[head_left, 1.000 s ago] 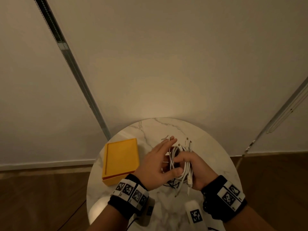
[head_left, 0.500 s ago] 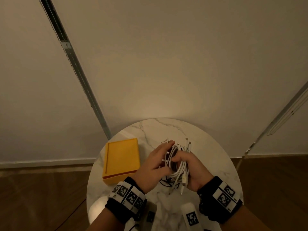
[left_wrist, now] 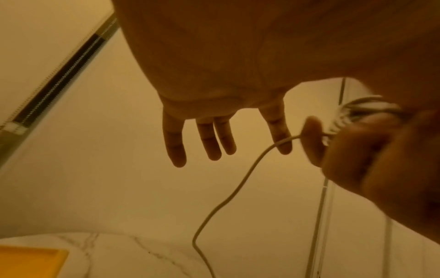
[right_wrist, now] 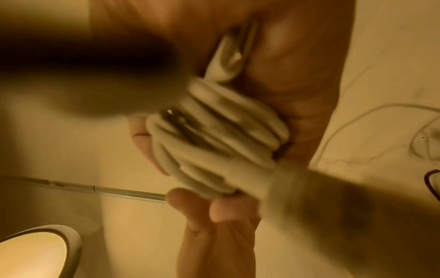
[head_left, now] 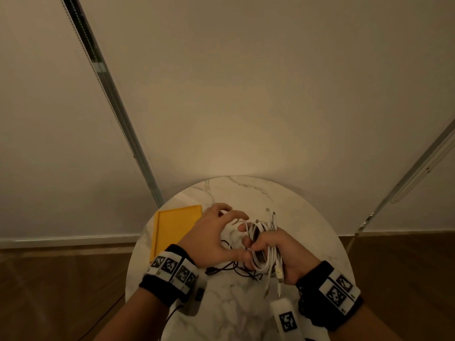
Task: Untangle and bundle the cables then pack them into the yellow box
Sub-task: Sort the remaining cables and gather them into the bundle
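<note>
My right hand (head_left: 283, 252) grips a coiled bundle of white cables (head_left: 264, 249) above the round marble table (head_left: 307, 217); its plug ends stick out at the top and bottom. The right wrist view shows the bundle (right_wrist: 214, 143) blurred in the curled fingers. My left hand (head_left: 222, 233) is just left of the bundle, fingers spread and straight (left_wrist: 209, 139), thumb against the coil. One loose white strand (left_wrist: 238, 188) runs from the bundle past the left index finger down to the table. The yellow box (head_left: 174, 232) lies flat at the table's left side.
A thin black cable (head_left: 226, 267) lies tangled on the table under my hands, with a loose white loop (right_wrist: 381, 122) beside it. The wall is close behind the table. A lit lamp shade (right_wrist: 35, 252) shows low in the right wrist view. Wooden floor surrounds the table.
My left hand's fingers, earlier laid over the bundle, have lifted off and spread to the left. The right hand keeps its grip on the bundle in about the same place.
</note>
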